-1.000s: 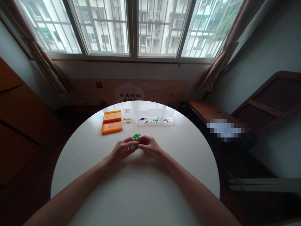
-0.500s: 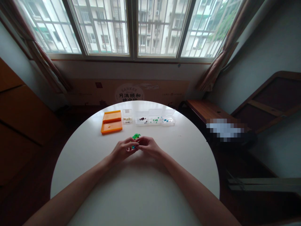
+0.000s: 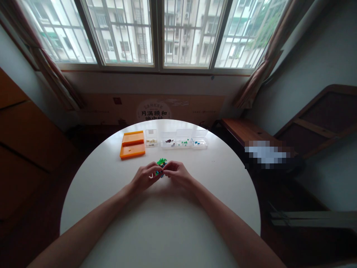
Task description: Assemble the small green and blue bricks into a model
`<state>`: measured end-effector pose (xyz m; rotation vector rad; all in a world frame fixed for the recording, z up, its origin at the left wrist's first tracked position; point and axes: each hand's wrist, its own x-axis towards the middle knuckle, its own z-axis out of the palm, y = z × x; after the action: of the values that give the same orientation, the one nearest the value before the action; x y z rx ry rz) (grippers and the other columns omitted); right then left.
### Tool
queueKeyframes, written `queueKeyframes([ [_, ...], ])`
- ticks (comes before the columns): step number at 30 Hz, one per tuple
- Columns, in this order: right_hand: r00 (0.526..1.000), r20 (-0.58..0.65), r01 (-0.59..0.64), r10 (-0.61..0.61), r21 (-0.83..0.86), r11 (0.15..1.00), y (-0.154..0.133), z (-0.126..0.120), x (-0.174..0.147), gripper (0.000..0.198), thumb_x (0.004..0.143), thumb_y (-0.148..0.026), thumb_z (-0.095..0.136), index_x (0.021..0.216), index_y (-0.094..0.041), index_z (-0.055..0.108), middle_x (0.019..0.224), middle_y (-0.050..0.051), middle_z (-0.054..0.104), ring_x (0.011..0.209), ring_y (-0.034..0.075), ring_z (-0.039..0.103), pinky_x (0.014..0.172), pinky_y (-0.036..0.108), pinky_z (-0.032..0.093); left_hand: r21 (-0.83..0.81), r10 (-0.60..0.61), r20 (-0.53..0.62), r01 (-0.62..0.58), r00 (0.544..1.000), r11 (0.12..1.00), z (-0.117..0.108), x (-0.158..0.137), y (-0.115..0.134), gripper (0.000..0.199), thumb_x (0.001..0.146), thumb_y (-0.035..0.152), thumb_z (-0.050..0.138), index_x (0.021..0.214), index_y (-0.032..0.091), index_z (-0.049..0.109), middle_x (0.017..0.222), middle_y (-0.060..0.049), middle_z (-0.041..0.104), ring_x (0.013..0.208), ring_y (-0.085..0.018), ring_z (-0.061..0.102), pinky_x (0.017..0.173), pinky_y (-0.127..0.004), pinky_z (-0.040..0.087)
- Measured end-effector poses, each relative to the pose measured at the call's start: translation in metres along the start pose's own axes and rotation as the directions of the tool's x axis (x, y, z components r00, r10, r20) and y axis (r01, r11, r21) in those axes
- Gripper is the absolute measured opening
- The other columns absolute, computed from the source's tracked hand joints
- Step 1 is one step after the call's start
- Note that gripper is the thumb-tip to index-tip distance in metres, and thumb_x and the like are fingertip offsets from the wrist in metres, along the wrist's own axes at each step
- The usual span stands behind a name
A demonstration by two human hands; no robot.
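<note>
Between my hands is a small building-brick model (image 3: 161, 162), with green pieces on top and blue and dark ones lower down. My left hand (image 3: 145, 176) is closed on its left side, thumb and fingers pinching it. From the right, my right hand (image 3: 176, 171) has its fingertips pinched together against the model. Whether a separate small piece sits in that pinch is too small to tell. My fingers cover part of the lower model.
Behind the hands on the white round table (image 3: 122, 223) lies an open orange case (image 3: 133, 150). To its right stand a clear box (image 3: 151, 143) with beige bits and an open clear compartment box (image 3: 169, 145) with dark, green and blue pieces. A window is beyond.
The fingers of both hands have drawn slightly apart, so more of the model shows between them. My right fingertips have shifted a little on it.
</note>
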<state>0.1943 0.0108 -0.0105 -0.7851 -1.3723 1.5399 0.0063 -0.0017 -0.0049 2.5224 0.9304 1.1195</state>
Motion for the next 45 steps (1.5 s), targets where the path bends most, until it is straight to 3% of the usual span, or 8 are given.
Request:
queueKeyframes([
  [6, 1.0, -0.003, 0.0, 0.0, -0.022, 1.0, 0.0013, -0.0014, 0.0009, 0.027, 0.06, -0.034, 0.077, 0.074, -0.013, 0.067, 0.06, 0.001, 0.063, 0.053, 0.01, 0.054, 0.052, 0.023, 0.042, -0.042, -0.027, -0.038, 0.025, 0.999, 0.999, 0.0015, -0.0015, -0.0046, 0.017, 0.086, 0.024, 0.055, 0.1, 0.017, 0.062, 0.085, -0.005, 0.06, 0.058, -0.006, 0.056, 0.054, -0.017, 0.048],
  [13, 0.999, -0.024, -0.027, 0.026, -0.009, 1.0, 0.004, -0.0022, 0.0015, 0.027, 0.057, -0.032, 0.079, 0.069, -0.012, 0.066, 0.059, 0.0, 0.063, 0.05, 0.009, 0.052, 0.05, 0.022, 0.041, -0.111, -0.086, -0.095, 0.075, 0.992, 0.991, 0.0016, -0.0008, -0.0053, 0.015, 0.084, 0.029, 0.059, 0.087, 0.014, 0.062, 0.082, -0.004, 0.059, 0.054, -0.005, 0.053, 0.049, -0.015, 0.045],
  [21, 1.0, 0.011, 0.002, -0.002, 0.002, 1.0, 0.0012, -0.0017, 0.0004, 0.03, 0.06, -0.031, 0.078, 0.083, -0.015, 0.068, 0.071, 0.003, 0.067, 0.058, 0.01, 0.057, 0.052, 0.023, 0.044, -0.133, -0.055, -0.074, 0.045, 0.996, 0.99, 0.0036, -0.001, -0.0059, 0.013, 0.083, 0.024, 0.058, 0.09, 0.015, 0.065, 0.081, -0.005, 0.059, 0.055, -0.006, 0.053, 0.05, -0.017, 0.046],
  [30, 0.999, 0.002, -0.04, 0.04, 0.016, 0.999, 0.001, -0.0009, 0.0007, 0.028, 0.057, -0.03, 0.078, 0.078, -0.014, 0.069, 0.062, 0.0, 0.064, 0.053, 0.01, 0.054, 0.053, 0.023, 0.042, -0.176, 0.02, -0.003, -0.021, 1.0, 0.984, 0.0045, -0.0035, -0.0059, 0.025, 0.081, 0.019, 0.059, 0.106, 0.018, 0.062, 0.089, -0.006, 0.061, 0.055, -0.005, 0.054, 0.051, -0.017, 0.048],
  [45, 0.998, 0.069, -0.012, 0.008, 0.06, 0.998, 0.0016, -0.0005, 0.0006, 0.036, 0.06, -0.025, 0.077, 0.094, -0.015, 0.067, 0.072, 0.003, 0.068, 0.062, 0.013, 0.061, 0.056, 0.024, 0.044, -0.069, 0.038, 0.022, -0.037, 0.999, 0.997, 0.0032, -0.0016, -0.0051, 0.017, 0.085, 0.019, 0.056, 0.099, 0.018, 0.064, 0.087, -0.006, 0.06, 0.059, -0.006, 0.056, 0.053, -0.018, 0.049],
])
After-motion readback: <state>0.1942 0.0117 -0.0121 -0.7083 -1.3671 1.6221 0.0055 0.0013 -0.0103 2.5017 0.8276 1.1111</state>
